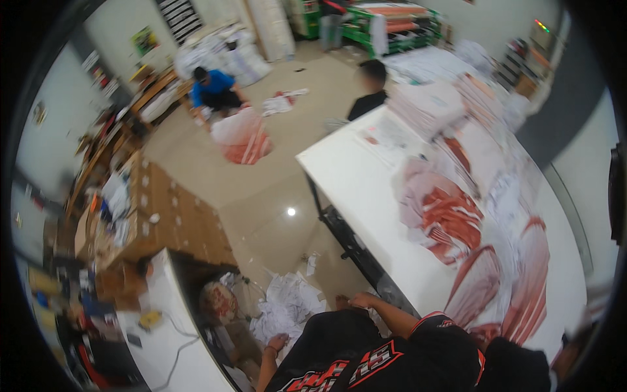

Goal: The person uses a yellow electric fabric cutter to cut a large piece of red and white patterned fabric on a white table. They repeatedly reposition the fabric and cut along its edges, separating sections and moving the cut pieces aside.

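My left hand is low beside my dark-clothed leg, at the edge of a heap of white cloth on the floor. Its fingers look loosely stretched, with nothing visible in them; whether they touch the cloth I cannot tell. My right hand rests by the far end of my black clothing, close to the white table's near side. Its fingers hang down, small and blurred, and I see no object in them. A small brown shape beside that hand is too unclear to name.
To the right, a white table bears red-and-white striped cloth and folded stacks. Brown cardboard and a white desk stand left. A person in blue crouches over reddish cloth; another person is behind the table.
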A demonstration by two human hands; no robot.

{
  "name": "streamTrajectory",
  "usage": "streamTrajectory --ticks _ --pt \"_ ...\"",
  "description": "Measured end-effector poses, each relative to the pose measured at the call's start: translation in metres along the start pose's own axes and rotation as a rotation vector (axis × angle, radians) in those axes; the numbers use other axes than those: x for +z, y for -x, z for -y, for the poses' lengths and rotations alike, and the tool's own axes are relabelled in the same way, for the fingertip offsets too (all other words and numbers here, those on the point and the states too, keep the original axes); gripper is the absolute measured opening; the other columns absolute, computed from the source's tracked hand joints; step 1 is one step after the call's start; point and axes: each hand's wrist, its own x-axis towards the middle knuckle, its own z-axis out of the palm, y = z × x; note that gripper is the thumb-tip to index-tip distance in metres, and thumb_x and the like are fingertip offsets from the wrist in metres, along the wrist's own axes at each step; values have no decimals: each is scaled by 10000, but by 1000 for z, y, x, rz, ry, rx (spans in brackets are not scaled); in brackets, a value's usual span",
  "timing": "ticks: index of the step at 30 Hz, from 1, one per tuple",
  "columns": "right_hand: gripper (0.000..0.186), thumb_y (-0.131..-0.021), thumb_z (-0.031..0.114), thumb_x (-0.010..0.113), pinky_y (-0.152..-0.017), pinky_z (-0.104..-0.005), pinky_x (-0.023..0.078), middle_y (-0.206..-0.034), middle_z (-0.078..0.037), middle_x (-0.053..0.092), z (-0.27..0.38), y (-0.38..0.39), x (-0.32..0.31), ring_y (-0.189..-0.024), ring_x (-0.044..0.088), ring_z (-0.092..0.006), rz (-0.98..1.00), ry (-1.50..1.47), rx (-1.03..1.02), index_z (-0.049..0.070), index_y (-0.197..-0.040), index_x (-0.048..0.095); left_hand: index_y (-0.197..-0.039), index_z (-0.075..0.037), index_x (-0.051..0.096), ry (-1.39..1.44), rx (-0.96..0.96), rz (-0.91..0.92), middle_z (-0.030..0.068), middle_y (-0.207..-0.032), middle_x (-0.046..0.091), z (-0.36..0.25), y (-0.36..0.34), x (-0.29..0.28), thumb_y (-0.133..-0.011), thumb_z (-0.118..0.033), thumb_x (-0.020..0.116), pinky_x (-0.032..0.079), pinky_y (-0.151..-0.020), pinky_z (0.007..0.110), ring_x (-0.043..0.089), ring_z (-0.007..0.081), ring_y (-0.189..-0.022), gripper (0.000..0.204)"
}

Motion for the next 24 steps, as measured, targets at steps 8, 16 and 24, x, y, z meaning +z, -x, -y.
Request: streamTrajectory --ticks 8,16,24 --pt "573 -955 555 699 -698 -411 581 -945 -100 696 109 -47 -10 -851 680 -240 201 71 39 40 -1204 709 -1249 -29 737 495 -500 33 163 -1092 758 121 132 121 -961 -702 539 572 -766 410 715 273 -934 758" --pt "572 -933 545 748 -634 -358 588 -1002 -121 730 223 -82 144 -760 721 -221 399 353 -153 42 -1204 704 -1218 -36 749 722 -346 -171 184 -1134 757 195 155 205 -966 -683 500 540 -904 450 704 340 -1049 738" --pt "548 -985 426 731 -713 -349 594 -1024 -150 738 346 -25 305 -808 738 -218 722 708 -538 -11 -1306 653 -1233 -79 740 707 -151 -775 168 -1198 761 236 215 161 -987 -586 594 556 -947 439 728 343 -1088 582"
